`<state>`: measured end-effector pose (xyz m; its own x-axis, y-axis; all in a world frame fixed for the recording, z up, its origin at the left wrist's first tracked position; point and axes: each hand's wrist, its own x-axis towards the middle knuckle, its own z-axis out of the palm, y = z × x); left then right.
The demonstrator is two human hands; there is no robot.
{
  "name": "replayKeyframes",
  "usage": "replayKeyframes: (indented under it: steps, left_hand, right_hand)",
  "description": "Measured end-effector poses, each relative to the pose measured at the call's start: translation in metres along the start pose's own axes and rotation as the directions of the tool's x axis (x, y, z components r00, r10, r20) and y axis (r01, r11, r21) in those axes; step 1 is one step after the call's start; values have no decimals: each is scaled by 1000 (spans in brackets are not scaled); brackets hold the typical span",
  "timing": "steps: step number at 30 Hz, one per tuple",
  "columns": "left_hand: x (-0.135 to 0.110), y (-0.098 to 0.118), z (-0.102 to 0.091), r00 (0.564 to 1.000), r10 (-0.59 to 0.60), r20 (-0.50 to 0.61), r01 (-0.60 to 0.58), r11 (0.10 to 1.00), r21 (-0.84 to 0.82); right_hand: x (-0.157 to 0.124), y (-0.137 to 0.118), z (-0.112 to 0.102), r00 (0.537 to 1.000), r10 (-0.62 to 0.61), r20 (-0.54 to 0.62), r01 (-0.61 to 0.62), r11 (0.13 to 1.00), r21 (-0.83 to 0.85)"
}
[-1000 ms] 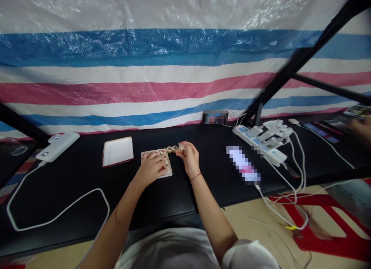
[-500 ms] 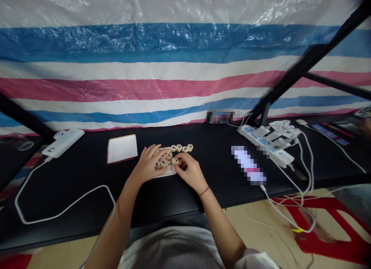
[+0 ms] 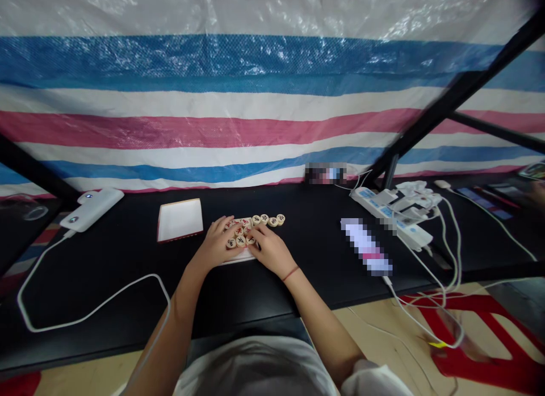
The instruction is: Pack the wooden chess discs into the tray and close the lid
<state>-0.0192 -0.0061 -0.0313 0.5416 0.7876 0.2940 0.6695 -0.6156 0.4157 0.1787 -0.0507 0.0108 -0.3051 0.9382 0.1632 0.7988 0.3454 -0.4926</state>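
Note:
Round Chinese chess pieces with red or black characters fill much of a shallow white box on the black table. My left hand lies over the left side of the box, fingers stretched and spread across some pieces. At the box's right side, my right hand is closed, with thumb and fingertips on a chess piece among the others. Its fingers partly cover that piece. Just behind the right hand, several chess pieces stand in a short row on the table, some stacked.
A white-lined box lid lies left of my hands. Further left is a white device with a cable. To the right lie a pixelated phone and a power strip with plugs. A striped tarp hangs behind.
My right hand has moved left with a chess piece, from the box's right edge in over the pieces inside. My left hand stays nearly in place.

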Motion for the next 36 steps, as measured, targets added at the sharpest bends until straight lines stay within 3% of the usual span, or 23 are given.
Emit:
replayKeyframes:
  steps: [4, 6, 11, 14, 22, 24, 26, 28, 31, 33, 36]
  left_hand:
    - [0, -2, 1, 1000, 1, -15, -1, 1000, -2]
    - [0, -2, 1, 1000, -10, -9, 10, 1000, -3]
    - [1, -1, -1, 999, -37, 16, 38, 999, -11]
    - [2, -1, -2, 999, -42, 22, 43, 999, -20]
    - [9, -9, -2, 999, -35, -2, 35, 999, -32]
    - [11, -7, -6, 999, -35, -14, 34, 999, -34]
    - [12, -2, -12, 998, -34, -46, 33, 999, -29]
    - [12, 5, -20, 995, -25, -96, 24, 1000, -17]
    - [10, 14, -28, 985, 21, -173, -29, 999, -44]
    - [7, 18, -31, 975, 33, -218, -50, 996, -76]
    - [-1, 18, -37, 967, 26, -254, -55, 993, -107]
  right_hand:
    - [8, 11, -11, 997, -20, -76, 30, 991, 128]
    - [17, 19, -18, 997, -10, -76, 17, 996, 93]
    - [46, 30, -25, 986, 46, 162, -29, 994, -106]
    - [54, 29, -19, 972, 94, 216, -64, 988, -142]
    - [58, 29, -16, 983, 102, 154, -77, 984, -163]
    - [57, 30, -18, 991, 109, 72, -106, 993, -53]
    - [53, 28, -18, 989, 133, -62, -121, 977, 178]
    - [47, 22, -14, 973, 178, -148, -89, 878, 471]
    - [40, 6, -3, 981, 181, -68, -59, 617, 785]
    - [37, -5, 4, 990, 143, 1, -70, 481, 874]
    - [38, -16, 10, 992, 119, 37, -80, 380, 922]
